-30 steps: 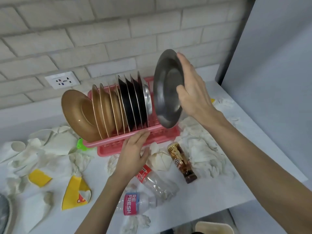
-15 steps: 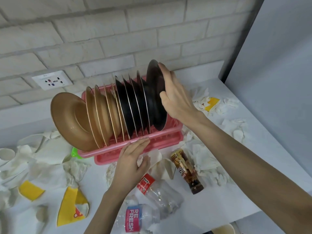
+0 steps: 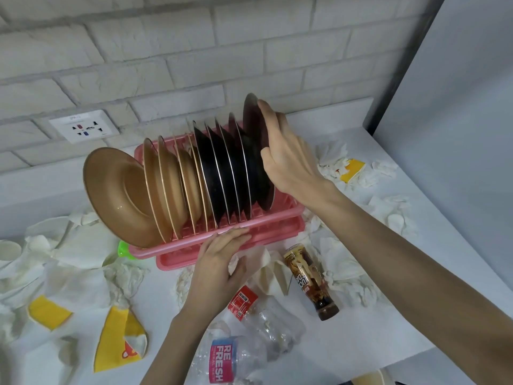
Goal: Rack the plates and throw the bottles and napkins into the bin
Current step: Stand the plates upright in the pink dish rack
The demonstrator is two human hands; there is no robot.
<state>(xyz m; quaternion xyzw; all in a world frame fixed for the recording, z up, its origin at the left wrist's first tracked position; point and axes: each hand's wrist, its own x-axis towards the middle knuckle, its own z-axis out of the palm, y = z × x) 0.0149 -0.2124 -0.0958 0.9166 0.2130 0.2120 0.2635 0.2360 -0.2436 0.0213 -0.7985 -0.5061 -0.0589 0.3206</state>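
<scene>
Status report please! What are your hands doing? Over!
Right hand grips dark plate, standing in pink rack. Left hand flat on rack front. Bottles, napkins on table.

The rack point(image 3: 277, 218) is pink plastic, smooth and a bit shiny. The brown plates point(image 3: 119, 195) look like glossy plastic. The dark plates point(image 3: 222, 173) look like metal, with thin shiny rims. The napkins point(image 3: 341, 270) are soft white paper, all crumpled. The clear bottles point(image 3: 266, 329) are thin, crinkled plastic. The brown bottle point(image 3: 308, 276) has a glossy label. The table point(image 3: 361, 343) is smooth, matt white. The brick wall point(image 3: 166, 51) looks rough.
</scene>
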